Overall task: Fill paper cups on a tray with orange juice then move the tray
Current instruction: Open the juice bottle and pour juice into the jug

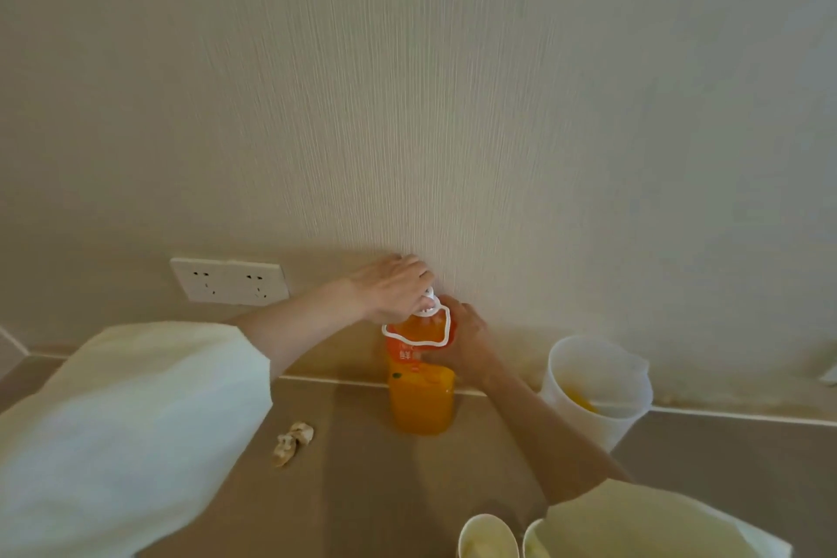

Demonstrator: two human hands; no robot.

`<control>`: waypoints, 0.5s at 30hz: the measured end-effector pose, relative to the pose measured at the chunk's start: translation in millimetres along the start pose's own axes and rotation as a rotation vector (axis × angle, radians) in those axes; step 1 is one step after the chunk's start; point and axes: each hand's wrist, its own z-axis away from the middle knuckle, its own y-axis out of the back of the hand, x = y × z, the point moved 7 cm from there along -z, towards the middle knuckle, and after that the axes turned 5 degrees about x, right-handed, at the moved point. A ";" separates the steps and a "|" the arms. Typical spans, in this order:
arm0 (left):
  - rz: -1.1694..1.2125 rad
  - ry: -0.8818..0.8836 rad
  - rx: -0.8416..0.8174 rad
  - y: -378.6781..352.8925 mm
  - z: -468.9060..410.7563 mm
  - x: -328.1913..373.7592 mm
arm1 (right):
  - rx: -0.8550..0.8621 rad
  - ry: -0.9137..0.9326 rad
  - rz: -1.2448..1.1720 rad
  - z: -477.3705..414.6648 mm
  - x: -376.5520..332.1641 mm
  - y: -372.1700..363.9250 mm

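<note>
Cap of the orange juice bottle (421, 399) is worked at the wall.
The cap (428, 303) is pinched by the left hand (392, 285), and the bottle's shoulder is gripped by the right hand (469, 342). The bottle is best kept upright on the counter (362, 467) and not squeezed. Paper cups (488, 535) are seen at the near edge; no tray is visible.

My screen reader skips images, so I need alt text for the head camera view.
A person's left hand grips the cap of an orange juice bottle standing on a counter, while the right hand holds its shoulder. A white pitcher with a little juice stands to the right; two paper cups sit at the bottom edge.
</note>
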 end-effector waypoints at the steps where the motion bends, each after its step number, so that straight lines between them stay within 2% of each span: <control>1: 0.013 0.013 -0.002 1.7 -0.9 0.1 | 0.000 0.010 0.013 -1.1 0.0 1.0; 5: 0.092 0.113 0.006 0.8 -0.9 -1.8 | -0.009 0.028 0.044 -4.1 0.3 1.6; 8: 0.178 0.352 -0.030 -3.0 -1.1 -5.7 | 0.010 0.026 0.024 -2.8 -0.4 1.4; 11: 0.264 0.604 -0.153 -4.3 -4.6 -7.5 | 0.004 0.016 -0.007 -0.1 -2.5 1.5; 13: 0.281 0.576 -0.241 0.0 -7.8 -5.2 | 0.008 0.014 -0.013 -0.7 -1.6 1.2; 15: 0.247 0.400 -0.260 10.1 -10.0 -1.4 | 0.014 0.011 -0.005 -1.2 -0.2 1.4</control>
